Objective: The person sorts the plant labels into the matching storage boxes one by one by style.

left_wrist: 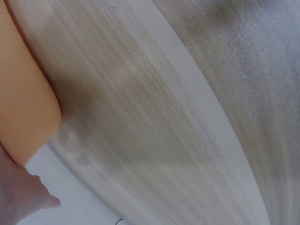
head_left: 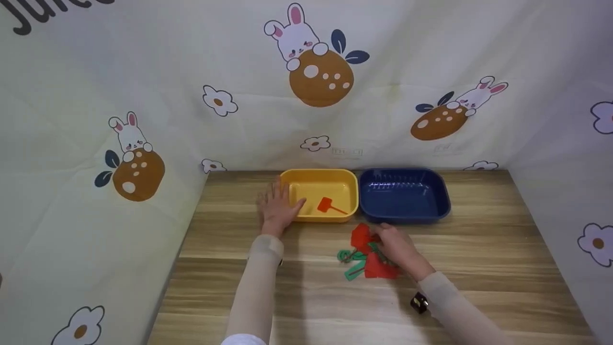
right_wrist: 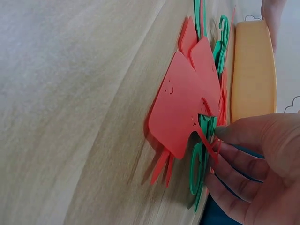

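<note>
My left hand (head_left: 277, 203) rests with spread fingers on the left rim of the yellow tray (head_left: 299, 218); the left wrist view catches only part of that hand (left_wrist: 23, 197) beside the tray wall (left_wrist: 28, 89). Inside the tray lies a flat red plastic piece (head_left: 324, 204) with a square head and thin stem. In front of the trays, my right hand (head_left: 395, 244) reaches into a pile of flat red pieces (right_wrist: 180, 103) and green pieces (right_wrist: 194, 171). Its thumb and fingers pinch at the stem of a red piece (right_wrist: 206, 144); the exact contact is partly hidden.
A dark blue tray (head_left: 402, 216) stands against the yellow tray's right side. Near the right forearm is a small black object (head_left: 419, 303), seemingly part of the wrist gear. Printed cloth (head_left: 258, 129) hangs behind and beside the wooden table (head_left: 215, 278).
</note>
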The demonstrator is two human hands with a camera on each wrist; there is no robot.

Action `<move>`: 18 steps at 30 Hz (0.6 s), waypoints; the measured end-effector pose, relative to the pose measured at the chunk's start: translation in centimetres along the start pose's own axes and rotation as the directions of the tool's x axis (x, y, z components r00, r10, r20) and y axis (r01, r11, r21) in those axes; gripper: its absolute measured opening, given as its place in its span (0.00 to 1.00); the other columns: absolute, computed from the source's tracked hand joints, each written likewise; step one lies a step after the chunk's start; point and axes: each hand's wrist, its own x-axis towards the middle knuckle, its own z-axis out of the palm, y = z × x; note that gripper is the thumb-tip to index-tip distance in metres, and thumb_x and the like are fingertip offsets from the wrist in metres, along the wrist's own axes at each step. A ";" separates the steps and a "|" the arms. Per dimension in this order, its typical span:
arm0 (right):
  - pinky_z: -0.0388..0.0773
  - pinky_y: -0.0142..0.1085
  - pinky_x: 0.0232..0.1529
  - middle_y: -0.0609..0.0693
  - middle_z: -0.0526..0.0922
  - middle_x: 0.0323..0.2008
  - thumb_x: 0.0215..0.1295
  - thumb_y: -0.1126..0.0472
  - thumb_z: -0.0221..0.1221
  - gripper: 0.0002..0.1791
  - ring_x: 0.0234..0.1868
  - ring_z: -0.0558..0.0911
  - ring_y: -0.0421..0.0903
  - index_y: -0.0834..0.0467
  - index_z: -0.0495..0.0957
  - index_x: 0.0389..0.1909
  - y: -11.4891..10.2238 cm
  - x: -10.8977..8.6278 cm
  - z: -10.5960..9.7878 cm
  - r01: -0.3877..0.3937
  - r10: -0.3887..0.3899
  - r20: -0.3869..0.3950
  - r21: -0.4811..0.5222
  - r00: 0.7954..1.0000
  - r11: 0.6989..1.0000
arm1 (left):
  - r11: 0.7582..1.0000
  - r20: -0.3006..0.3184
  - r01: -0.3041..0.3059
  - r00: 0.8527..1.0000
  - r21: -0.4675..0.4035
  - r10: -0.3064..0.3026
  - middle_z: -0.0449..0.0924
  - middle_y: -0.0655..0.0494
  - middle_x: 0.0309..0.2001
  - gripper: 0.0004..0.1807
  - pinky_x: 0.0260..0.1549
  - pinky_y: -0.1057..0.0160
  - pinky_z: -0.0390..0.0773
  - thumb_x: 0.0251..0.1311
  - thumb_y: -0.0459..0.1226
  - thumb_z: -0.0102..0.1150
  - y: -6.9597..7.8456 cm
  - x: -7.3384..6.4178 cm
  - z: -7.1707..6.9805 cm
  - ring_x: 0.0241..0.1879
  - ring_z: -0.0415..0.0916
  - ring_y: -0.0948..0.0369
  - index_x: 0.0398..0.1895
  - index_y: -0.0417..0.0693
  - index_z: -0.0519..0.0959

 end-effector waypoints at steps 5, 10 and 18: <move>0.83 0.48 0.39 0.55 0.85 0.36 0.53 0.71 0.69 0.14 0.38 0.85 0.55 0.60 0.86 0.42 0.0 -0.1 0.3 0.004 -0.004 -0.030 -0.009 1.000 1.000 | 1.000 -0.032 -0.023 0.999 -0.015 0.022 0.39 0.49 0.82 0.48 0.73 0.33 0.47 0.65 0.70 0.38 -0.2 0.1 0.3 0.79 0.44 0.43 0.80 0.51 0.53; 0.83 0.48 0.39 0.55 0.85 0.36 0.51 0.71 0.69 0.14 0.37 0.85 0.55 0.60 0.86 0.41 0.0 -0.2 0.3 -0.002 0.002 -0.037 -0.009 0.999 1.000 | 0.997 -0.065 -0.046 0.997 -0.059 0.042 0.38 0.49 0.82 0.50 0.73 0.32 0.45 0.64 0.72 0.36 -0.4 0.1 0.6 0.79 0.44 0.42 0.79 0.50 0.53; 0.83 0.49 0.41 0.56 0.86 0.37 0.52 0.71 0.70 0.14 0.39 0.85 0.56 0.61 0.86 0.42 0.0 -0.1 0.3 -0.009 0.009 -0.034 -0.010 0.999 1.000 | 1.000 -0.026 -0.019 0.999 -0.008 0.019 0.38 0.50 0.82 0.48 0.73 0.34 0.48 0.66 0.69 0.38 -0.1 0.2 0.3 0.79 0.44 0.44 0.80 0.52 0.51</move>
